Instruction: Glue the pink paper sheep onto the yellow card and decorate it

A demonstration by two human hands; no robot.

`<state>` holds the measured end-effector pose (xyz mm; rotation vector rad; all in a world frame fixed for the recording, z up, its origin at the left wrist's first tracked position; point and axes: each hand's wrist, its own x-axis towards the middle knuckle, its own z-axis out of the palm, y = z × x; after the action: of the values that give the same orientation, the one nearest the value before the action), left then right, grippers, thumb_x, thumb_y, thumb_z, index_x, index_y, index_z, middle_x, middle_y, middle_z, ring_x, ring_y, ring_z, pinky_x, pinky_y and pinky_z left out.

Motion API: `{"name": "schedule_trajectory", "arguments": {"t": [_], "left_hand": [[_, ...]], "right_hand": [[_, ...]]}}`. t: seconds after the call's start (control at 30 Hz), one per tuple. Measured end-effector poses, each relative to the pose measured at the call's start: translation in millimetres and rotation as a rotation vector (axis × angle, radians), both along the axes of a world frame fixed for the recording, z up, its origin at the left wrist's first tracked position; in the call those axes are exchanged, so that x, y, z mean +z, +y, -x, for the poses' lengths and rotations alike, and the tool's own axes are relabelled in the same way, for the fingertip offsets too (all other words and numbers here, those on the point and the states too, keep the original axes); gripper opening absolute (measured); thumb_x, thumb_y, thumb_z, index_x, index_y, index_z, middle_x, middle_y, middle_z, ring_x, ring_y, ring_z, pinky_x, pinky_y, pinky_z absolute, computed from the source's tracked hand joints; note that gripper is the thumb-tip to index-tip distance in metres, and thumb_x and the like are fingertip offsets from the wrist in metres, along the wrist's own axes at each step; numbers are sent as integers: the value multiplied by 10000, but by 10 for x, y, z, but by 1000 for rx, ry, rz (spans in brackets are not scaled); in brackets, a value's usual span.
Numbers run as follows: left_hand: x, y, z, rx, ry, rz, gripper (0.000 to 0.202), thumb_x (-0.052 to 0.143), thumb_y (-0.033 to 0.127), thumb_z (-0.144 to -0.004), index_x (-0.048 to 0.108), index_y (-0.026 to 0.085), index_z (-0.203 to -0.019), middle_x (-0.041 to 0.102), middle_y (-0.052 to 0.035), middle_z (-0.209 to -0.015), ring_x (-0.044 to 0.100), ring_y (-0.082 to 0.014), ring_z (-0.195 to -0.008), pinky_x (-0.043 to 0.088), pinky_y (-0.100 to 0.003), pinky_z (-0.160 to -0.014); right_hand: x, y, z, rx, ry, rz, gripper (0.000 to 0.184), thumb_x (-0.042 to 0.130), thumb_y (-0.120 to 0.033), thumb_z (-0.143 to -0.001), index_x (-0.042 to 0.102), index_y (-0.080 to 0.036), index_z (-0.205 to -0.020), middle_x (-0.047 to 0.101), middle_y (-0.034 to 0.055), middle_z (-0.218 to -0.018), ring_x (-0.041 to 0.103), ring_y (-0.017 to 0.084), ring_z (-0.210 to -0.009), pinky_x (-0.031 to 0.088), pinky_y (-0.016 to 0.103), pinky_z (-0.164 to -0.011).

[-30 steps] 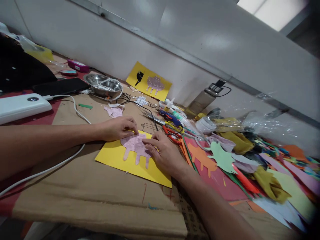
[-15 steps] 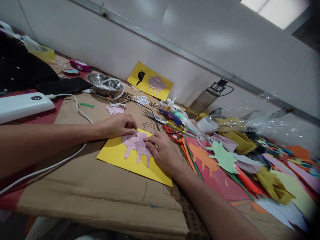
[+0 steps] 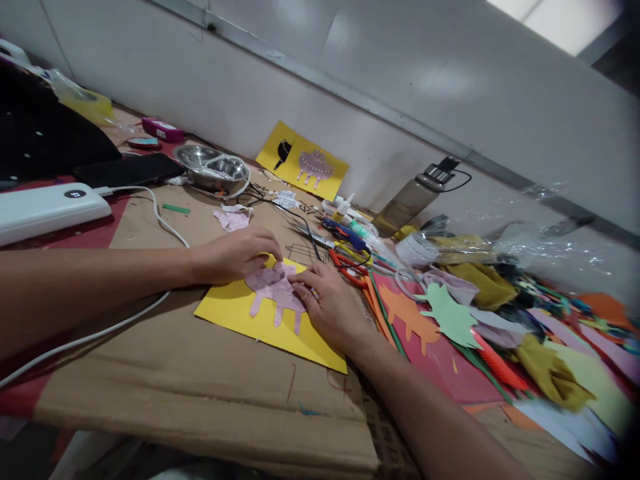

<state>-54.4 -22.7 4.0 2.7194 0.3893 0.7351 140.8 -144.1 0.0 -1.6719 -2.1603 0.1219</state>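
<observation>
A yellow card (image 3: 225,305) lies on the cardboard, with a pale pink cutout (image 3: 273,293) that has several leg-like strips along its lower side. Over the cutout's upper left edge my left hand (image 3: 245,255) is bent, its fingers curled in and pinched together; anything between the fingertips is too small or hidden to tell. My right hand (image 3: 333,310) rests on the card's right side, fingers stretched out flat and thumb touching the cutout's right part. That hand covers the cutout's right end.
Against the wall leans a finished-looking yellow card (image 3: 305,160). Scissors (image 3: 347,267), a glue gun (image 3: 345,232) and a bottle (image 3: 410,200) stand or lie beyond my right hand. Coloured felt sheets (image 3: 440,363) crowd the right. A steel bowl (image 3: 210,167) and white power bank (image 3: 50,212) are left.
My left hand has shifted slightly right and up over the cutout, its fingers curling more. My right hand stays in place on the card.
</observation>
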Motion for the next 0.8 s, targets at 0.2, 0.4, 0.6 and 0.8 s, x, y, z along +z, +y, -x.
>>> {"name": "schedule_trajectory", "arguments": {"t": [0.2, 0.4, 0.6, 0.8], "left_hand": [[-23, -38, -18, -163, 100, -84, 270, 482, 67, -868, 717, 158, -967, 711, -78, -1016, 619, -168, -946, 456, -268, -885], [-16, -32, -4, -161, 109, -71, 277, 476, 62, -869, 708, 167, -977, 706, -73, -1028, 607, -165, -967, 446, -266, -901], [-4, -42, -19, -132, 150, -90, 313, 472, 132, -903, 673, 176, -1138, 681, -97, -1030, 582, -184, -954, 443, -286, -862], [-21, -27, -25, -147, 173, -106, 316, 460, 134, -913, 710, 202, -1095, 658, -91, -1066, 561, -178, -972, 422, -276, -879]], "right_hand": [[12, -18, -21, 1, 96, -77, 213, 488, -263, -943, 682, -186, -985, 611, 81, -942, 537, 213, -934, 442, 347, -822], [55, -15, -77, -31, 129, -192, 231, 476, -269, -940, 691, -182, -942, 592, 80, -898, 528, 215, -901, 437, 357, -805], [48, 0, -80, -16, 28, -59, 276, 466, -282, -950, 709, -196, -853, 603, 74, -897, 512, 206, -896, 422, 346, -797], [76, 19, -129, -38, 112, -49, 265, 480, -264, -943, 713, -201, -835, 617, 67, -879, 543, 199, -882, 431, 336, -784]]}}
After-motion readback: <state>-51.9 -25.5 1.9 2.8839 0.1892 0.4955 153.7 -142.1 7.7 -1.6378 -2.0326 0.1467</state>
